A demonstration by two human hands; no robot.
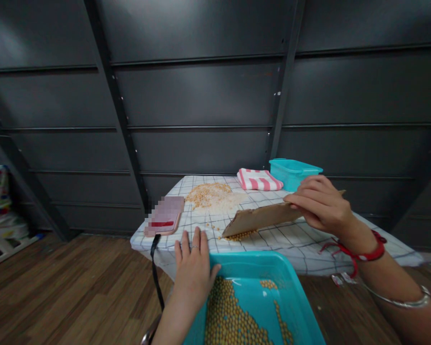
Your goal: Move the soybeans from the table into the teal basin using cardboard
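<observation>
My right hand (pixel 321 203) grips a piece of cardboard (pixel 260 218) by its right end. The cardboard stands tilted on the checked cloth, with a small heap of soybeans (pixel 240 235) along its lower edge. My left hand (pixel 194 268) lies with fingers stretched out at the table's front edge, its thumb by the left rim of a turquoise tub (pixel 251 258). Inside the tub are many soybeans (pixel 228 311), mostly on the left side. Farther back on the cloth, a pile of yellow soybeans (pixel 203 194) lies beside a whitish grainy spread (pixel 224 203).
A phone (pixel 165 215) lies at the table's left edge, with a black strap (pixel 155 268) hanging down. Toward the back right are a folded pink-and-white striped towel (pixel 258 179) and another turquoise container (pixel 290 175). A dark panelled wall (pixel 201 96) rises behind the table.
</observation>
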